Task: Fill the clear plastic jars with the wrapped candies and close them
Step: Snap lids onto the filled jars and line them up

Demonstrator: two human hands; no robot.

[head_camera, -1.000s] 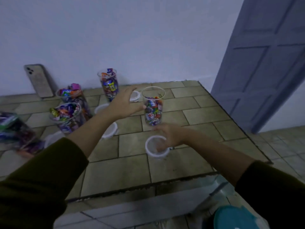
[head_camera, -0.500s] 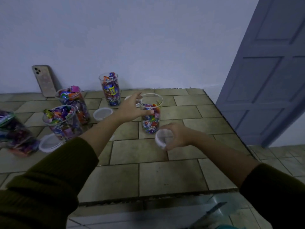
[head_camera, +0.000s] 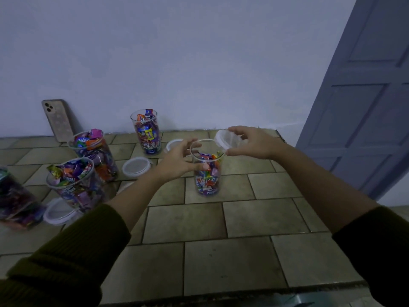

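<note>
Clear plastic jar (head_camera: 207, 173) on the counter (head_camera: 243, 218), partly full of candies (head_camera: 207, 181); my left hand (head_camera: 177, 160) grips its upper wall, fingers (head_camera: 188, 143) curled; my right hand (head_camera: 254, 144) pinches the white lid (head_camera: 225, 139), tilted, at its right rim.

Multicoloured candies (head_camera: 208, 173) fill clear jars (head_camera: 207, 189); white lids (head_camera: 135, 166), olive sleeves (head_camera: 66, 258), grey-blue door (head_camera: 363, 103).

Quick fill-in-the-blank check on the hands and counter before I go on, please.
The left hand grips the rightmost jar, which holds ____.
The right hand holds a ____ near its rim.
A ____ leans on the wall.
Missing: candies; lid; phone.
</note>
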